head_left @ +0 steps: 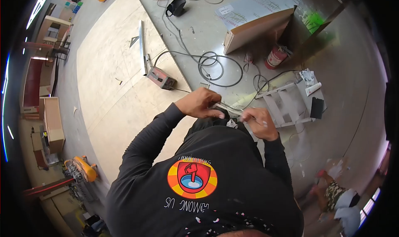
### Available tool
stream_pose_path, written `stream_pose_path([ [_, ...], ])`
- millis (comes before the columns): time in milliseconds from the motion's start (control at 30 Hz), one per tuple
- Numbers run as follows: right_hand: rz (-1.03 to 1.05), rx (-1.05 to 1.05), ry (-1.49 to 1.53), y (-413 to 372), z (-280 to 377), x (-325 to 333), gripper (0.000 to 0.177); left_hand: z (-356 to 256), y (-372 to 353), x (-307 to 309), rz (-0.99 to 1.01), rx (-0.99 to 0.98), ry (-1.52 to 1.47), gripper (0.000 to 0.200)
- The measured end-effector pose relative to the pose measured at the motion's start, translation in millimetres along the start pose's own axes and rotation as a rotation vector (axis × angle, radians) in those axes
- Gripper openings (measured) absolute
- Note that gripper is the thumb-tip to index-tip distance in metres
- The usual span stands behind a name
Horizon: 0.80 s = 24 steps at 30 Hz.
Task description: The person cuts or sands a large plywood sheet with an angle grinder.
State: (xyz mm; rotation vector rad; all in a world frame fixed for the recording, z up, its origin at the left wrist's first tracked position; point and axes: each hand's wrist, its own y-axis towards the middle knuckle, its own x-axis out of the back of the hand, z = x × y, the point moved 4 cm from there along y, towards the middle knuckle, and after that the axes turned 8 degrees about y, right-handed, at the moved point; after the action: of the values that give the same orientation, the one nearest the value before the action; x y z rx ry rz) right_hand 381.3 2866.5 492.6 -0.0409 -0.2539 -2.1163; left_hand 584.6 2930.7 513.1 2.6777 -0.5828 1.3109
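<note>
"How far along are they?"
"On the left, the plywood (108, 70) lies flat, the red machine (161, 77) resting on it. The strip (230, 109) is in hand, not laid down. What's finished or left, I can't tell."
"And the left hand (200, 102)?"
"Back up, wrist bent inward, fingers curled round one end of the strip."
"So the strip's between the hands?"
"Yes, just in front of the lap. The right hand (262, 124) comes in lower, elbow bent, seemingly pinching the other end, fingers blurred. Beyond it lies the frame (297, 122)."
</note>
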Motion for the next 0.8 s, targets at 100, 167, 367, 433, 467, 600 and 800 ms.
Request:
stream_pose_path([
  [100,-0.101,-0.008,0.034,-37.8,-0.6,39.8,0.009,48.7,-21.6,-24.8,-0.052,0.089,0.023,0.050],
  [167,-0.336,-0.017,0.393,-88.4,-28.5,72.8,0.012,63.6,-34.0,-20.8,-0.093,0.179,0.015,0.049],
  [367,-0.881,0.254,0.504,-160.6,17.4,164.1,0.025,135.8,-67.1,-7.7,-0.231,0.247,0.223,0.041],
  [433,-0.953,0.269,0.491,-175.9,33.3,173.0,0.027,155.8,-69.9,5.2,-0.232,0.239,0.289,0.040],
  [467,-1.009,0.263,0.518,-184.5,37.1,176.2,0.028,168.5,-71.8,9.6,-0.184,0.254,0.320,0.038],
  [600,-1.138,0.209,0.482,-202.0,27.3,181.8,0.030,163.0,-51.9,34.4,-0.184,0.134,0.388,0.028],
  [800,-0.918,-0.561,-0.346,-221.4,-40.5,193.1,0.022,153.0,-47.2,4.9,-0.138,0.240,0.397,0.024],
])
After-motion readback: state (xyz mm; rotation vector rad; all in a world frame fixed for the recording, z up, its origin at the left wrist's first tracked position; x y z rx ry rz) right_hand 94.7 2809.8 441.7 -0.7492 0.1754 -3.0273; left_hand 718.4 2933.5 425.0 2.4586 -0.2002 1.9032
